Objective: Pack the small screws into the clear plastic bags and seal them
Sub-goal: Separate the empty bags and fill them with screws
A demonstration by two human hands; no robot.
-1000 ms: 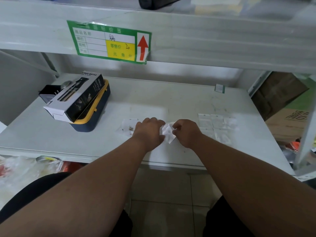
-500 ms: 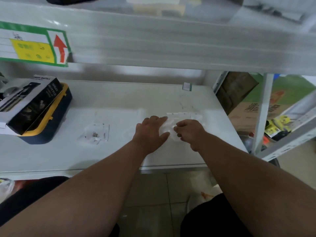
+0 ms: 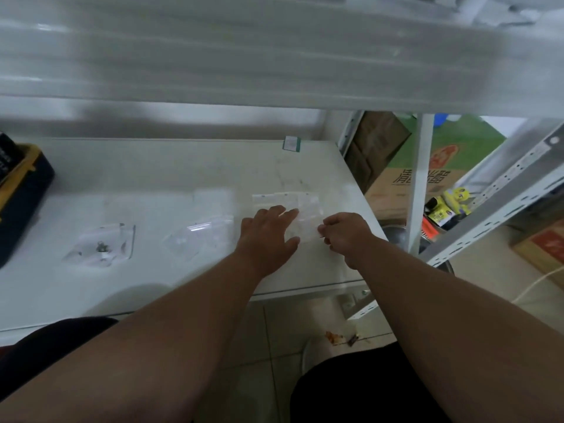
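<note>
Step in hand looks like fetching a fresh bag: left hand (image 3: 268, 236), grip released, lies flat on the empty clear bags (image 3: 287, 203) right of centre; right hand (image 3: 343, 232) pinches one bag's edge. Screws (image 3: 102, 248) sit in an open bag at the left of the shelf (image 3: 152, 178); next move likely calls for peeling one bag free and carrying it there.

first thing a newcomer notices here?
Two bare forearms reaching over a white shelf: the left hand lies flat on a pile of clear plastic bags and the right hand pinches one. Farther left lies a bag with small screws.
</note>
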